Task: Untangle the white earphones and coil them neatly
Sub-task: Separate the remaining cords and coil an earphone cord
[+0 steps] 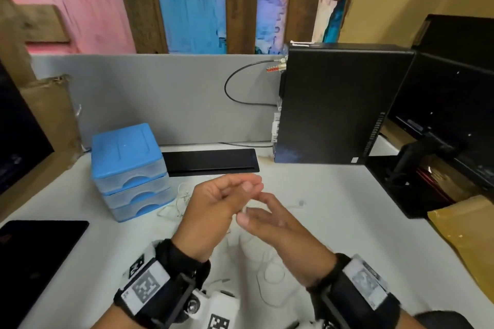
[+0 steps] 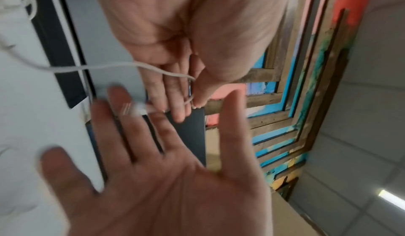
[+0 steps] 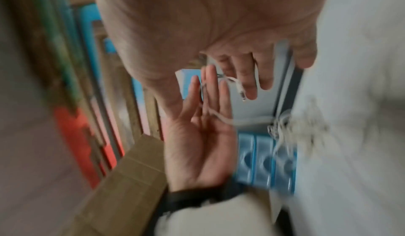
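The left hand (image 1: 213, 216) pinches the cord of the white earphones (image 2: 98, 67) between its thumb and the sides of its fingers, just short of the plug (image 2: 140, 110), which sticks out past the grip towards the other hand. The right hand (image 1: 280, 224) sits at about four o'clock of the left, held flat with its fingers straight and spread and holding nothing. Its fingertips are just beside the plug, but the blur does not show whether they touch it. From the pinch the cord runs out to about nine o'clock and down to the tangle (image 1: 179, 199), a loose knot of white wire lying on the table (image 1: 347, 222) against the front corner of the blue drawer unit (image 1: 128, 165). Fainter loops of white wire (image 1: 258, 284) lie on the table at six o'clock, between the two wrists. A black computer case (image 1: 342, 104) stands well apart at two o'clock. The step in hand looks like the start of untangling: one free end has been found and lifted, while the knot itself appears unopened and nothing is coiled. The next move probably calls for the right hand to take the cord near the pinch and feed the plug end back through the knot loop by loop. A gentle pull seems wise, since a hard tug would likely tighten the snarl.
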